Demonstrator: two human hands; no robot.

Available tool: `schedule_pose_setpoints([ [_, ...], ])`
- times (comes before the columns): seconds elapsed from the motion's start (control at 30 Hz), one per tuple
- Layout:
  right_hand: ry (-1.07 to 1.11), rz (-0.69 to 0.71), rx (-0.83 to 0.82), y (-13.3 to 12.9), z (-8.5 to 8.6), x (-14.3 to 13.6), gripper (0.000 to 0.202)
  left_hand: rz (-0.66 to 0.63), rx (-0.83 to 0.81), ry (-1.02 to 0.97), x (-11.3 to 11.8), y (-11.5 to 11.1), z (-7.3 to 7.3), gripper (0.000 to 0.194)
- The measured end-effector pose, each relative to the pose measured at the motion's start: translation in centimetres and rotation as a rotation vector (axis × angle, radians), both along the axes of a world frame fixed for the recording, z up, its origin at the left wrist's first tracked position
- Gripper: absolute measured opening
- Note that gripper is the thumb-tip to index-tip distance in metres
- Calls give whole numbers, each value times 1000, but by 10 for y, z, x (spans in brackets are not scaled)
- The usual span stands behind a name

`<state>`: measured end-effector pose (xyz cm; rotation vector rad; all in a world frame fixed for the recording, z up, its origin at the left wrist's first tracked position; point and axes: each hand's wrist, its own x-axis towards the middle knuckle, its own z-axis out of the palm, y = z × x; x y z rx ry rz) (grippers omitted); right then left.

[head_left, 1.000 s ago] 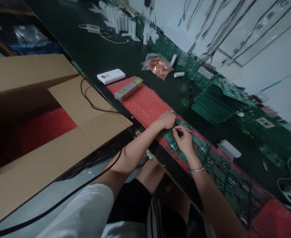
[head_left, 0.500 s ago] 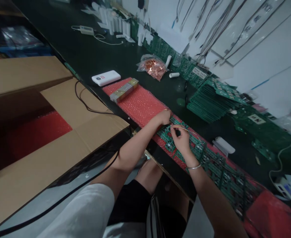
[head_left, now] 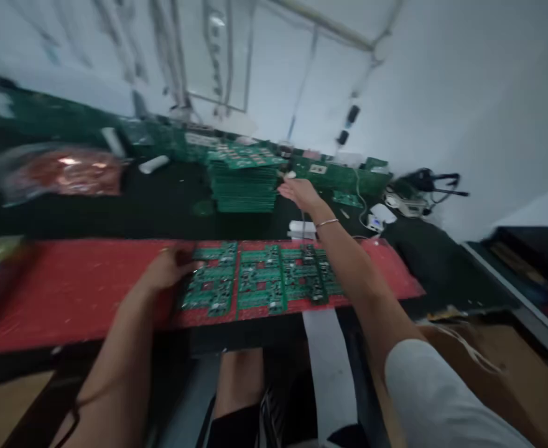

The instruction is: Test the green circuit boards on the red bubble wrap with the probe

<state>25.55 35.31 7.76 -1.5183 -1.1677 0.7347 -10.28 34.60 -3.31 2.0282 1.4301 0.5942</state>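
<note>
Green circuit boards (head_left: 260, 280) with small parts on them lie in a row on red bubble wrap (head_left: 91, 280). My left hand (head_left: 171, 269) is at the left edge of the leftmost circuit board (head_left: 213, 280), its fingers curled over that edge; motion blurs the fingertips. My right hand (head_left: 300, 194) reaches out over the bench, fingers stretched and holding nothing I can see. It is just right of a tall stack of green boards (head_left: 244, 186), close to a small white piece (head_left: 291, 175). A white roll (head_left: 302, 228) lies below the right hand.
A bag of copper-coloured parts (head_left: 68, 171) and a white tube (head_left: 154, 164) lie at the back left. A small white device (head_left: 375, 223) with a cable stands on the right. Lower right is an open cardboard box (head_left: 502, 354). Cables hang on the wall.
My view has swung right. My right hand has let go of the thin pale wire, left the boards and stretched forward to the stack. My left hand stays at the boards' left end.
</note>
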Motion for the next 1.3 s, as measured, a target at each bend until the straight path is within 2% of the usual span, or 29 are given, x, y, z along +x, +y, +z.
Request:
schedule_pose_setpoints([
  [0.07, -369, 16, 81, -43, -2, 12, 26, -2, -40, 11, -2, 3, -5, 39],
  [0.13, -753, 9, 169, -105, -20, 22, 40, 81, 2, 70, 3, 0, -5, 40],
  [0.2, -986, -64, 129, -173, -47, 36, 54, 166, 187, 116, 19, -9, 2, 40],
  [0.27, -1053, -181, 32, -233, -76, 59, 66, 146, 411, 98, 54, -27, 15, 41],
  [0.33, -1030, -266, -69, -276, -100, 89, 76, -48, 496, 33, 106, -52, 31, 44],
  [0.4, -919, -309, -137, -300, -117, 124, 75, -382, 432, -39, 168, -79, 44, 41],
  [0.47, -799, -324, -141, -310, -128, 159, 64, -660, 351, -36, 233, -104, 48, 36],
  [0.57, -756, -362, -100, -311, -137, 207, 48, -896, 308, 67, 317, -122, 41, 33],
  [0.63, -808, -365, -100, -308, -139, 230, 40, -916, 312, 157, 359, -118, 32, 32],
  [0.73, -881, -322, -96, -306, -138, 243, 29, -826, 322, 254, 398, -93, 24, 31],
  [0.8, -875, -255, -33, -308, -137, 236, 32, -741, 335, 296, 411, -73, 24, 31],
  [0.87, -826, -127, 61, -310, -136, 222, 49, -658, 357, 329, 417, -59, 27, 32],
  [0.93, -785, -4, 111, -311, -138, 208, 63, -603, 381, 344, 419, -56, 30, 33],
  [0.97, -775, 31, 114, -310, -140, 202, 63, -593, 395, 343, 419, -59, 31, 34],
  [1.07, -712, 50, 122, -308, -146, 194, 36, -647, 441, 284, 417, -82, 34, 33],
  [1.13, -573, 45, 180, -308, -148, 195, 17, -715, 449, 237, 414, -100, 34, 31],
  [1.2, -358, -91, 227, -311, -148, 198, 21, -773, 420, 240, 408, -116, 33, 31],
  [1.3, -39, -557, 213, -321, -149, 207, 35, -838, 373, 287, 397, -135, 27, 38],
])
